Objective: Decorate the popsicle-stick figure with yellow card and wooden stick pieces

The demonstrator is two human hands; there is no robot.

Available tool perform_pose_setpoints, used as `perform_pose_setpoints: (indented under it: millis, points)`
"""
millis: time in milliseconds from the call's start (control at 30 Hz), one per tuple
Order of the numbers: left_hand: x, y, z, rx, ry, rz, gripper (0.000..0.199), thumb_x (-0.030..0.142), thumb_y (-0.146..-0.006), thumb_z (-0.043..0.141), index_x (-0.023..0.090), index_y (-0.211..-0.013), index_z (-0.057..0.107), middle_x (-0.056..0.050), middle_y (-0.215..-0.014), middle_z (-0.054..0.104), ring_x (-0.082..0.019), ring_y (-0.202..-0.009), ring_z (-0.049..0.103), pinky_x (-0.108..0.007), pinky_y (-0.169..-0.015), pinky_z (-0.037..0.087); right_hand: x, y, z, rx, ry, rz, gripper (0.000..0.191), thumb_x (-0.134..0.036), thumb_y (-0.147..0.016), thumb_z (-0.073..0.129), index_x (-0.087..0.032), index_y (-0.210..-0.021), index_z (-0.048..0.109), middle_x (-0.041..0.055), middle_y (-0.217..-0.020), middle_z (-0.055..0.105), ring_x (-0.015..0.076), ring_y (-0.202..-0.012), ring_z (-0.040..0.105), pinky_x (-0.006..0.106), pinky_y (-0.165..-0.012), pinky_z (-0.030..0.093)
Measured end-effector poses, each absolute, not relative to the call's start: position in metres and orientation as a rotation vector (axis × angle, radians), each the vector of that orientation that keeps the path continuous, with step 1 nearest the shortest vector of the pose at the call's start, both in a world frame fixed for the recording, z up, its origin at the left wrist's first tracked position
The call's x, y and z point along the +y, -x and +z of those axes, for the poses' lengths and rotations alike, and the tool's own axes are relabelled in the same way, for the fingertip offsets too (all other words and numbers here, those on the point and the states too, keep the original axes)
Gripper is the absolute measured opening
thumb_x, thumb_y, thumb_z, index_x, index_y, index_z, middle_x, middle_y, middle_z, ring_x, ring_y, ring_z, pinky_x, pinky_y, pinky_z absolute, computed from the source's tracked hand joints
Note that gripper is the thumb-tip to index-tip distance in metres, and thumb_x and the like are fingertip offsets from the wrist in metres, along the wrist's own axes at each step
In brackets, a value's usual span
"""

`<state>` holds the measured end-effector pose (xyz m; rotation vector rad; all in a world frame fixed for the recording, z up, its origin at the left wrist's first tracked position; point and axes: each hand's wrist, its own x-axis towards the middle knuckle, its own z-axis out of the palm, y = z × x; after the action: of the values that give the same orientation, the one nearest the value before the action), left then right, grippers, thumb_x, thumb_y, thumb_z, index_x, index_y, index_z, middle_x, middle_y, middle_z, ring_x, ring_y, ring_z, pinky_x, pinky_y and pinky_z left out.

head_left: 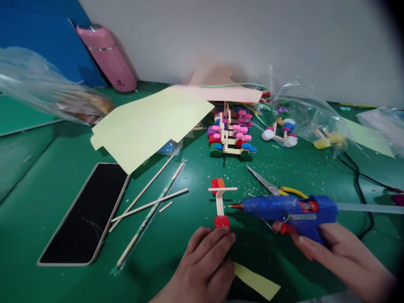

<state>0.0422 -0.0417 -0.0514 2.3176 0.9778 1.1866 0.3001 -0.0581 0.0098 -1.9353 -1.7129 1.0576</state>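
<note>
My right hand (334, 248) grips a blue hot glue gun (284, 210) with fingers by its red trigger. A clear glue stick (369, 207) sticks out of the gun's back. The nozzle points left, close beside a small stick-built toy car (220, 204) with red and orange wheels. My left hand (210, 256) is closed at the near red wheels and steadies the car on the table; its fingertips are partly hidden. One short stick (222, 189) lies crosswise at the car's far end. Under the left hand is a yellow paper strip (257, 281).
Scissors (268, 183) lie behind the gun, partly covered. Several finished stick cars (232, 136) stand farther back, beneath paper sheets (151, 122). To the left are wooden sticks (150, 205), a wrapped straw-like stick, a phone (83, 214) and a pink bottle (109, 57). A black cord (356, 181) runs at right.
</note>
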Motion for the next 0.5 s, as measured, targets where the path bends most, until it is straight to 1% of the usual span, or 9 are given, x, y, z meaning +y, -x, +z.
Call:
perform_pose_setpoints:
  millis: [67,133,200,233,267,300,367,433,500]
  points:
    - [-0.042,-0.042,-0.052,0.979,-2.310,1.174,0.021,0.009,-0.077,0.046,0.023,-0.079,0.062,-0.001,-0.097,0.070,-0.017,-0.099,0.060,-0.032,-0.097,0.031,-0.058,-0.293,0.010,-1.798,1.907,1.086,0.020,-0.040,-0.078,0.051,-0.031,-0.093,0.063,-0.0003,-0.060,0.059,0.0159,-0.047,0.053,0.024,-0.039,0.047]
    - [-0.043,-0.041,-0.052,0.980,-2.299,1.165,0.022,0.008,-0.077,0.046,0.024,-0.080,0.062,-0.002,-0.098,0.070,-0.018,-0.099,0.060,-0.033,-0.096,0.032,-0.056,-0.288,0.010,-1.849,1.893,1.074,0.026,-0.038,-0.080,0.050,-0.034,-0.104,0.058,0.0007,-0.074,0.063,0.0168,-0.057,0.057,0.025,-0.046,0.050]
    - [-0.043,-0.040,-0.053,0.989,-2.289,1.145,0.022,0.009,-0.077,0.046,0.023,-0.080,0.063,-0.002,-0.099,0.069,-0.018,-0.100,0.059,-0.033,-0.096,0.032,-0.054,-0.286,0.011,-1.896,1.872,1.061,0.029,-0.038,-0.081,0.049,-0.036,-0.109,0.055,0.0015,-0.091,0.064,0.0189,-0.074,0.061,0.027,-0.059,0.053]
    - [-0.044,-0.040,-0.053,0.988,-2.292,1.137,0.021,0.009,-0.078,0.046,0.023,-0.080,0.063,-0.002,-0.100,0.069,-0.018,-0.100,0.059,-0.033,-0.096,0.032,-0.053,-0.287,0.010,-1.914,1.869,1.054,0.029,-0.037,-0.081,0.050,-0.036,-0.110,0.054,0.0015,-0.096,0.063,0.0196,-0.081,0.061,0.028,-0.065,0.053]
    - [-0.043,-0.039,-0.053,0.984,-2.301,1.129,0.021,0.010,-0.078,0.046,0.023,-0.080,0.063,-0.002,-0.101,0.069,-0.018,-0.101,0.059,-0.034,-0.097,0.032,-0.052,-0.287,0.010,-1.930,1.869,1.058,0.029,-0.037,-0.081,0.050,-0.036,-0.110,0.054,0.0014,-0.097,0.063,0.0196,-0.083,0.060,0.028,-0.068,0.053]
    - [-0.043,-0.039,-0.053,0.979,-2.313,1.121,0.021,0.010,-0.079,0.046,0.022,-0.080,0.063,-0.002,-0.101,0.069,-0.018,-0.101,0.058,-0.034,-0.097,0.031,-0.052,-0.289,0.009,-1.942,1.869,1.071,0.028,-0.037,-0.081,0.050,-0.036,-0.109,0.054,0.0013,-0.094,0.063,0.0188,-0.080,0.060,0.027,-0.066,0.053]
    - [-0.043,-0.039,-0.053,0.966,-2.344,1.108,0.022,0.009,-0.080,0.045,0.022,-0.081,0.063,-0.001,-0.102,0.069,-0.018,-0.103,0.057,-0.034,-0.099,0.030,-0.052,-0.291,0.007,-1.948,1.891,1.111,0.025,-0.036,-0.082,0.049,-0.034,-0.106,0.056,0.0007,-0.084,0.063,0.0163,-0.066,0.059,0.024,-0.056,0.051]
    - [-0.043,-0.039,-0.054,0.964,-2.359,1.084,0.023,0.009,-0.081,0.044,0.022,-0.082,0.063,-0.001,-0.102,0.069,-0.018,-0.104,0.057,-0.034,-0.100,0.029,-0.052,-0.293,0.005,-1.939,1.923,1.142,0.022,-0.038,-0.083,0.047,-0.032,-0.102,0.057,-0.0002,-0.073,0.061,0.0148,-0.055,0.055,0.022,-0.047,0.048]
    - [-0.042,-0.039,-0.055,0.962,-2.353,1.093,0.022,0.011,-0.081,0.044,0.022,-0.082,0.064,-0.001,-0.102,0.068,-0.017,-0.103,0.057,-0.035,-0.099,0.031,-0.051,-0.293,0.006,-1.932,1.967,1.170,0.022,-0.040,-0.083,0.046,-0.030,-0.098,0.058,-0.0011,-0.064,0.058,0.0147,-0.050,0.052,0.022,-0.042,0.045]
